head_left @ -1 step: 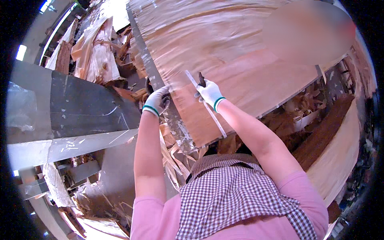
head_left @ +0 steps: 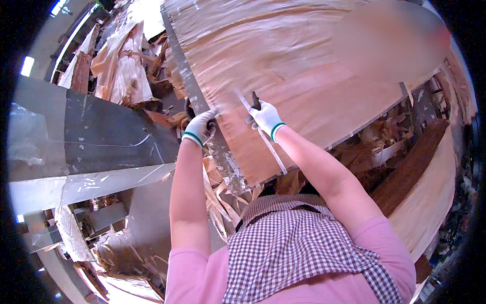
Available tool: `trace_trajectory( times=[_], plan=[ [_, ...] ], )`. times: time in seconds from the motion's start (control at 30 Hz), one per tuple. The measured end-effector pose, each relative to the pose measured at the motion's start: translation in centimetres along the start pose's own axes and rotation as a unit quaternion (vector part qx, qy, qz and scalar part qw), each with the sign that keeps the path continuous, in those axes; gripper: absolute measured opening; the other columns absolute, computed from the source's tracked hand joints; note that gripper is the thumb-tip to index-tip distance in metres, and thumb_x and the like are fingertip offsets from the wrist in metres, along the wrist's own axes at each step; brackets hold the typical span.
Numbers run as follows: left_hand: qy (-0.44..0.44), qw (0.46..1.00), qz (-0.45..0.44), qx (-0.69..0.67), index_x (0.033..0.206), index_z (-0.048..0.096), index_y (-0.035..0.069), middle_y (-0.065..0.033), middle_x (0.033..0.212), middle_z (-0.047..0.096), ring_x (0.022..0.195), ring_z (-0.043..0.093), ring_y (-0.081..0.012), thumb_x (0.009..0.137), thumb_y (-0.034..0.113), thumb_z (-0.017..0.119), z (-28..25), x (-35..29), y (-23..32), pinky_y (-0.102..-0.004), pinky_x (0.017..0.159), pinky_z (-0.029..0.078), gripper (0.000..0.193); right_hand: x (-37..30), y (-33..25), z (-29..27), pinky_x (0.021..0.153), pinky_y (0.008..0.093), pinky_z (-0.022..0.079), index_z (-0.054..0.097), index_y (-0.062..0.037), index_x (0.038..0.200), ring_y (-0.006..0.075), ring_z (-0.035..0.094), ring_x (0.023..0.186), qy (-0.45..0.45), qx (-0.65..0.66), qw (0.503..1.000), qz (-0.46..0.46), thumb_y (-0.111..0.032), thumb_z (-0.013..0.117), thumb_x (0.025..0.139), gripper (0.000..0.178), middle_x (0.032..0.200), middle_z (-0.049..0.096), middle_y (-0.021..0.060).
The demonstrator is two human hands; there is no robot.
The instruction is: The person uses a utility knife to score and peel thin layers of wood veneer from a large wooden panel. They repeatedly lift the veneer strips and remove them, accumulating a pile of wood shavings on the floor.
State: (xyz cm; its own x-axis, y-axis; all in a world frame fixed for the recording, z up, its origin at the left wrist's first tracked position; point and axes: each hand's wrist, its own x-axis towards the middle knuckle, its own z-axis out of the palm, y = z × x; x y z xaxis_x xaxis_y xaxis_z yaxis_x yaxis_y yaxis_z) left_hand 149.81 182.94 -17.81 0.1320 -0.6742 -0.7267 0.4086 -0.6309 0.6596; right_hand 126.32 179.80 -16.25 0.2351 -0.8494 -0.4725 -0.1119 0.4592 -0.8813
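My left hand (head_left: 201, 126), in a white glove with a green cuff, rests at the left edge of the wood veneer sheet (head_left: 314, 101). Its forefinger reaches onto the veneer while the other fingers curl in. A dark narrow piece (head_left: 189, 109) sticks out beside this hand; whether I grip it is hard to tell. My right hand (head_left: 266, 117), gloved alike, is closed around a small dark tool (head_left: 255, 100) whose kind is not clear. Under its fingers runs a white tape strip (head_left: 272, 149), lying across the veneer near the close corner. My fingers partly hide the strip.
A worn grey board edge (head_left: 228, 167) borders the veneer. At left stands a dark grey metal surface (head_left: 116, 129). Torn veneer scraps (head_left: 124, 71) pile up at far left, with more scraps (head_left: 379, 137) at right. A large blurred patch covers the upper right.
My left hand has shifted very slightly to the right along the veneer's edge. My right hand and the tape strip look the same.
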Motion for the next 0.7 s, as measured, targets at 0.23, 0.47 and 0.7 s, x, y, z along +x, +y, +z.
trace_trajectory(
  times=[0.23,0.47,0.7],
  plan=[
    [0.028,0.999,-0.005,0.039,0.092,0.064,0.014,0.0013,0.069,0.059,0.052,0.051,-0.0097,0.09,0.025,0.062,2.6,-1.7,0.1,-0.0227,0.043,0.04,0.011,0.2,0.2,-0.2,0.041,0.0264,0.043,0.057,-0.0022,0.094,0.0137,0.057,0.047,0.005,0.038,0.999,0.014,-0.013,0.054,0.091,0.011,0.069,0.064,0.0084],
    [0.055,0.99,0.113,0.065,0.086,0.062,0.01,-0.0013,0.065,0.059,0.046,0.052,-0.0118,0.088,0.016,0.063,3.3,-0.3,-2.2,-0.0264,0.04,0.043,0.006,0.4,0.4,0.4,0.04,0.0262,0.042,0.057,-0.0022,0.092,0.0139,0.058,0.046,0.018,0.034,0.999,0.006,-0.014,0.054,0.091,0.013,0.07,0.065,0.0086],
    [0.101,0.968,0.217,0.071,0.092,0.064,0.006,-0.0028,0.065,0.06,0.04,0.048,-0.0116,0.09,0.018,0.057,5.3,0.2,-3.2,-0.0279,0.037,0.039,0.014,1.5,1.5,0.8,0.041,0.0262,0.043,0.058,-0.001,0.092,0.0142,0.059,0.049,0.025,0.073,0.997,-0.015,-0.011,0.053,0.092,0.011,0.069,0.064,0.0079]
  ],
)
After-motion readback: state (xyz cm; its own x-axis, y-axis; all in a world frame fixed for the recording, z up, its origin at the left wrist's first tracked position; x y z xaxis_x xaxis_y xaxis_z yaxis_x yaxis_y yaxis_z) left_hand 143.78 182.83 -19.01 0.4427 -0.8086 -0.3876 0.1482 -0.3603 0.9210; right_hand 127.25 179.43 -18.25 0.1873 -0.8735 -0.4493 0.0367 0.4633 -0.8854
